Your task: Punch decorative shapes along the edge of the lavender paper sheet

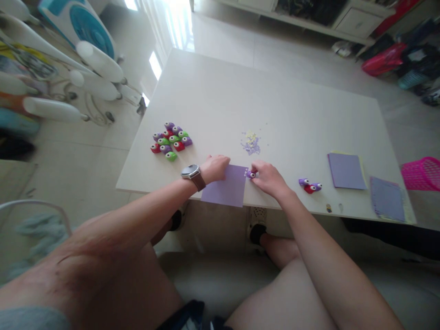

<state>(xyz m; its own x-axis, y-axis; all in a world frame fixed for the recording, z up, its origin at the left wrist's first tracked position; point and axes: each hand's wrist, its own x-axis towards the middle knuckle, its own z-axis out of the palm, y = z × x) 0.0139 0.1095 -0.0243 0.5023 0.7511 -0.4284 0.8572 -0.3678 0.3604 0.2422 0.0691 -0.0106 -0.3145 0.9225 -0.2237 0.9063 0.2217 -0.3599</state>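
Observation:
A sheet of purple paper (228, 190) lies at the table's front edge, its near part jutting over the edge. My left hand (215, 168) is closed on its far left corner. In my right hand (268, 178) is a small purple paper punch (251, 174), set against the paper's right edge. Small holes show along that edge near its far corner. Beyond the paper lies a pile of purple and yellow paper bits (251, 143). To the left stands a cluster of purple, red and green punches (172, 140). Several more punches (310, 186) sit right of my right hand.
On the white table's (275, 101) right side lie a purple paper stack (346, 171) and another stack with punched edges (387, 198). Two tiny items lie near the front edge. A pink basket (422, 174) stands beyond the right end; a white-and-blue appliance (85, 25) stands back left.

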